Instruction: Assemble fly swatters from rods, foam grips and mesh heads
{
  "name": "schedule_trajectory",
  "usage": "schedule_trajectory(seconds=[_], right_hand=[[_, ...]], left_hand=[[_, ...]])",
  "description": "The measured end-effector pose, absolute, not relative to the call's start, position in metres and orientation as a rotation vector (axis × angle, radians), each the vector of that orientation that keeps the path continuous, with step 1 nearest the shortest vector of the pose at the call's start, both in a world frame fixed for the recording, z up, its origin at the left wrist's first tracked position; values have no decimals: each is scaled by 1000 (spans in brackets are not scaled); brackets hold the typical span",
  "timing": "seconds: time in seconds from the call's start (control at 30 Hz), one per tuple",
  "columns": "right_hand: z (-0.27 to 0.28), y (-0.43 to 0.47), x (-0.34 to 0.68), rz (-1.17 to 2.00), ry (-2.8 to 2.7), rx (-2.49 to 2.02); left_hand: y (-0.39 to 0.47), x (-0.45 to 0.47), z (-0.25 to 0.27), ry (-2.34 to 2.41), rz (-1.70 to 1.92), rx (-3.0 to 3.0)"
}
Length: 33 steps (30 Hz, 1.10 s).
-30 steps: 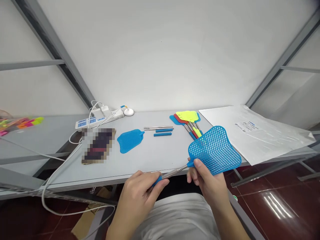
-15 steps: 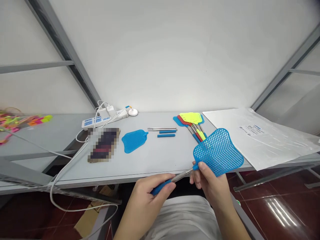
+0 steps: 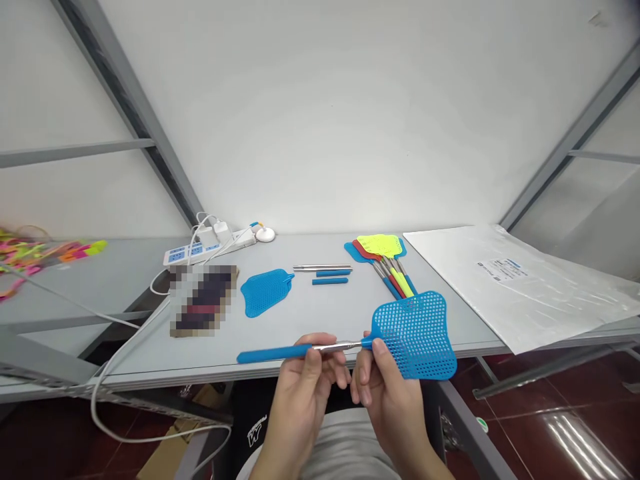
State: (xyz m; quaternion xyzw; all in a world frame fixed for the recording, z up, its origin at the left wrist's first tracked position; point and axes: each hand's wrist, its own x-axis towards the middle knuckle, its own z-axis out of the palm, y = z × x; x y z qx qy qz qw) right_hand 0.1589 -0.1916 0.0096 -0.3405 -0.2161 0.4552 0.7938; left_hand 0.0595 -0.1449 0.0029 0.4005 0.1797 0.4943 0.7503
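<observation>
A blue fly swatter (image 3: 417,333) with a metal rod and a blue grip lies across both hands above the table's front edge. My left hand (image 3: 307,377) pinches it where the grip meets the rod, the grip pointing left. My right hand (image 3: 387,387) holds the neck at the base of the mesh head. On the table lie a loose blue swatter head (image 3: 267,292), some metal rods (image 3: 323,268) and blue grips (image 3: 330,281). A pile of swatters with yellow, red and blue heads (image 3: 380,247) rests behind the mesh head.
A white plastic bag (image 3: 500,287) with a label covers the table's right side. On the left are a power strip (image 3: 193,253) with white cables, a round white device (image 3: 265,235) and a pixelated item (image 3: 205,300). Colourful pieces (image 3: 45,253) lie further left.
The swatter has turned from slanting to nearly level and come left and slightly down. My left hand has shifted from wrapping the grip to pinching it near the rod, exposing the grip.
</observation>
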Motion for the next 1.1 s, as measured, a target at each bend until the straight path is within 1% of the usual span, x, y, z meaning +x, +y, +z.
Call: schedule_trajectory(seconds=[0.13, 0.33, 0.53, 0.6, 0.67, 0.77, 0.9, 1.1], right_hand=[[9, -187, 160, 940, -439, -705], [2, -190, 162, 895, -432, -728], [-4, -189, 168, 1018, -433, -825], [-5, -190, 170, 990, -491, -854], [-7, -192, 170, 943, -542, -879], [-10, -196, 169, 952, -594, -869], [-8, -197, 171, 953, -576, -812], [4, -193, 197, 855, -385, -832]], left_hand=[[-144, 83, 0, 374, 1174, 835], [-155, 95, -5, 398, 1212, 829], [-162, 88, -17, 516, 1176, 881], [-161, 86, -21, 534, 1168, 853], [-161, 84, -25, 522, 1219, 849], [-162, 82, -26, 470, 1348, 943], [-159, 77, -18, 486, 1479, 1038], [-140, 56, 4, 636, 1701, 840]])
